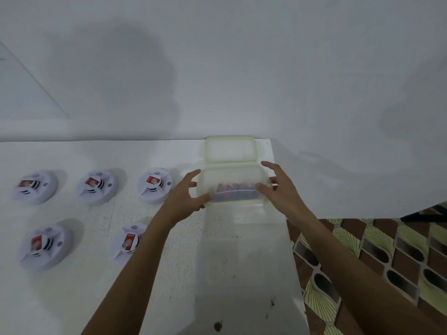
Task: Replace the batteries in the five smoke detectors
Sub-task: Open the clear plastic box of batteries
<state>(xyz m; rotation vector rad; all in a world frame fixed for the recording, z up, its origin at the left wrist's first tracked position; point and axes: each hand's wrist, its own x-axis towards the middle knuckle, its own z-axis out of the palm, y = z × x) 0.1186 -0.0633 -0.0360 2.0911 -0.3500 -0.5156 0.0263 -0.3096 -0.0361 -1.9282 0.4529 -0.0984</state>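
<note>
Your left hand (186, 194) clasped the left end of the clear plastic box (232, 187) and your right hand (280, 189) its right end, fingers curled round it and thumbs on its near wall. Blurred coloured contents showed through that wall, and a pale-rimmed lid (229, 151) lay flat just behind the box, touching it. The five smoke detectors (96, 187) sat on the bench (229, 262) left of the box, three level with it and two nearer you.
</note>
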